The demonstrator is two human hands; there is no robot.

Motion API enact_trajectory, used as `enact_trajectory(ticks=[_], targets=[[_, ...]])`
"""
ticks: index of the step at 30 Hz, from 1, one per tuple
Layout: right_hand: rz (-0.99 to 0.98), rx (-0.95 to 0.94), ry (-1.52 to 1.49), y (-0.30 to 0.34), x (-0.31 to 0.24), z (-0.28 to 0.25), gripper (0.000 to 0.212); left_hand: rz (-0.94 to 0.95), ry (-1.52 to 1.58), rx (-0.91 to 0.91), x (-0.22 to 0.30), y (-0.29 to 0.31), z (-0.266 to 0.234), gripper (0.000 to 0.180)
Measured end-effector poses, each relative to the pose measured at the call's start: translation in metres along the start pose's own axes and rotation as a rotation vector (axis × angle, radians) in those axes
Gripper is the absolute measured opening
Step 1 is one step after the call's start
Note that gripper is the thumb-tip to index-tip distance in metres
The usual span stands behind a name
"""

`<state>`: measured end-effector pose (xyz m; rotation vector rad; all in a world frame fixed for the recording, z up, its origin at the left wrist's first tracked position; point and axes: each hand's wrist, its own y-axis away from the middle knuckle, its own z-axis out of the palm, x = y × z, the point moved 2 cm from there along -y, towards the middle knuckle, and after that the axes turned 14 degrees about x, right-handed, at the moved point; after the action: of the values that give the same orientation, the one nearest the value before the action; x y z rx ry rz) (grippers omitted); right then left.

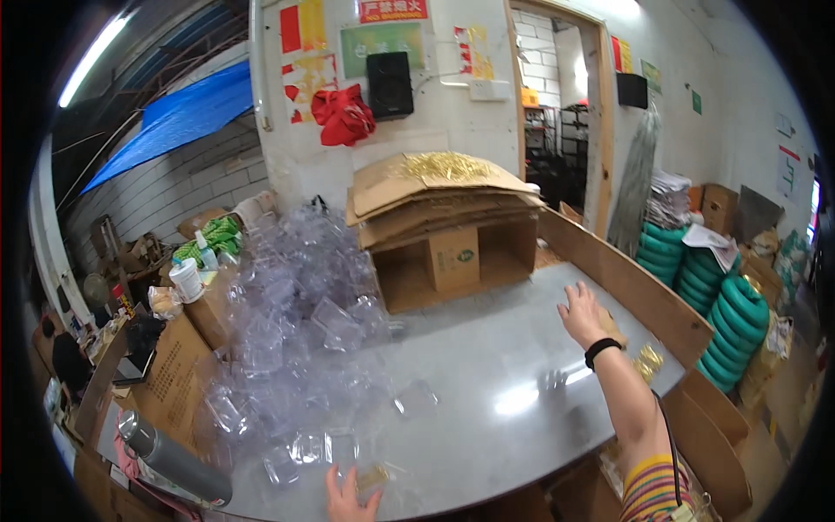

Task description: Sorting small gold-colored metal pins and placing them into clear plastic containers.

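My left hand (350,500) is standing half open beside the small box (373,477), nearer me than the carton (454,261); touching or not, I cannot tell. My right hand (584,315) is keeping fingers spread, gripping nothing visible, right of the carton. Clear boxes (337,324) are lying left of it.

Shows print on red wall sign (394,10), green wall board (381,48), left carton (174,374); round emblem (466,257) on middle box (443,265).
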<state>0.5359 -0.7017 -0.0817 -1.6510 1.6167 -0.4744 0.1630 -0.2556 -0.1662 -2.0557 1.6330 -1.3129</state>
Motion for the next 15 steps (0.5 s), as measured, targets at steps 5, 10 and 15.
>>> enact_trajectory(ticks=[5, 10, 15], targets=[[0.543, -0.246, -1.112, -0.074, -0.096, 0.03, 0.047, 0.022, 0.038, -0.028, -0.015, 0.009, -0.003, 0.076], [0.628, -0.227, -1.601, -0.148, -0.168, 0.028, 0.051, 0.046, -0.069, 0.126, -0.008, 0.011, -0.007, 0.069], [0.764, -0.147, -1.974, -0.204, -0.2, 0.066, 0.049, 0.068, -0.08, 0.034, -0.018, 0.02, -0.003, 0.063]])
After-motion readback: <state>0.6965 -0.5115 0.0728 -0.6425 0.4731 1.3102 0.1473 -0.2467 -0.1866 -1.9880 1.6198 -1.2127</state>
